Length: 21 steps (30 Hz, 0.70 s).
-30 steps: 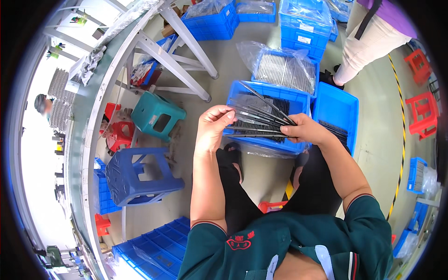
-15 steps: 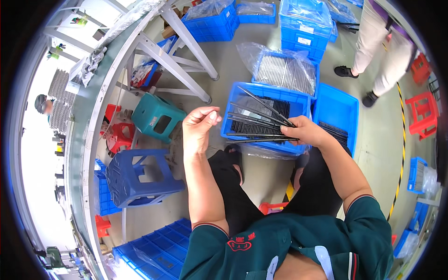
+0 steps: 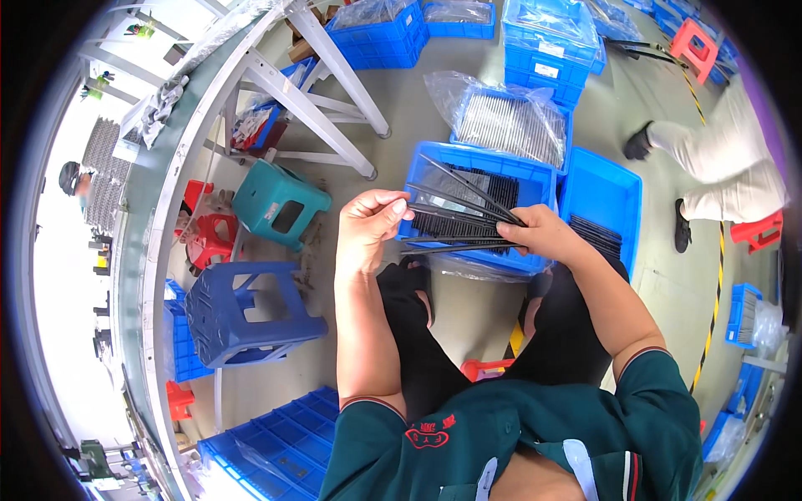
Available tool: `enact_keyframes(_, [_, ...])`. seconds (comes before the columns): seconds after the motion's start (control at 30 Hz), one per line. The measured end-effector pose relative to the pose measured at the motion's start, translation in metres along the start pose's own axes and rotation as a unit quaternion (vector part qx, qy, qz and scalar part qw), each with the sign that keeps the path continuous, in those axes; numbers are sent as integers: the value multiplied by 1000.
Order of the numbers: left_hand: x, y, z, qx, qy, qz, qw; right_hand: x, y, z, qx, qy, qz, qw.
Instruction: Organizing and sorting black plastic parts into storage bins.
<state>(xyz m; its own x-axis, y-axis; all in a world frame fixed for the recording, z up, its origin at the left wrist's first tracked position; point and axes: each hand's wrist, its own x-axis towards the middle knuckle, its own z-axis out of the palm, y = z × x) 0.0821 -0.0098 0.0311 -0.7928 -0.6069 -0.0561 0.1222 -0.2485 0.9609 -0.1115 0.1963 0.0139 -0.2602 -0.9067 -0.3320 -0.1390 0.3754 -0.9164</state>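
Several thin black rods (image 3: 464, 185) fan out to the left from my right hand (image 3: 543, 234), which is closed round their right ends. My left hand (image 3: 374, 224) has its thumb and fingertips pinched at the left tip of one or more of these rods; exactly how many is too small to tell. Below the hands stands a blue bin (image 3: 535, 159) holding more black rods (image 3: 493, 188) in a row, with clear plastic film among them. Just right of it, another blue bin (image 3: 601, 188) has black rods at its near end.
Beyond the rods, a blue crate (image 3: 561, 125) of pale rods lies under clear film, with stacked blue crates (image 3: 547, 63) behind. Left are a teal stool (image 3: 280, 204), a navy stool (image 3: 242, 313) and a workbench (image 3: 154, 250). A person's legs (image 3: 718, 150) are at right.
My left hand has moved right, from apart to touching the rod tips. My right hand keeps hold of the bundle. The person at right has stepped farther right.
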Motion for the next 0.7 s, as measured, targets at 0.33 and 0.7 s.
enact_keyframes(0.33, [0, -2, 8, 64, 12, -42, 997, 0, 3, 3, -49, 34, -7, 998])
enact_keyframes(0.7, [4, 2, -1, 41, 12, -15, 999, -1, 2, 3, -79, 3, 3, 997])
